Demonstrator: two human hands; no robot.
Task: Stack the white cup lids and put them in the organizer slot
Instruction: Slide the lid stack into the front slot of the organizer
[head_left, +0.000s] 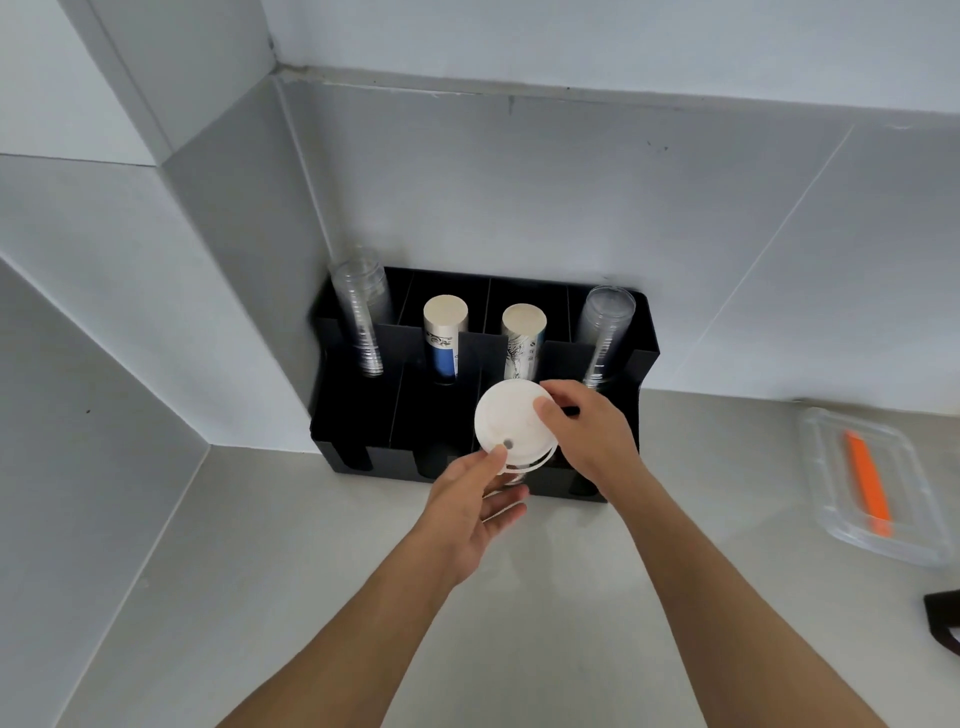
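A stack of white cup lids (511, 422) is held between both hands above the front row of a black organizer (363, 410), over its third front slot from the left. My left hand (475, 512) grips the stack's near lower edge with thumb and fingers. My right hand (587, 431) pinches the right rim from above. The top lid faces me, with a small hole near its front. The lower lids of the stack are partly hidden by my left fingers.
The organizer's back row holds two stacks of clear cups (361, 312) (605, 332) and two stacks of paper cups (445, 335) (522, 338). A clear plastic box (826, 478) with an orange tool (867, 486) lies at right. A dark object (943, 621) sits at the right edge. Walls close in behind and left.
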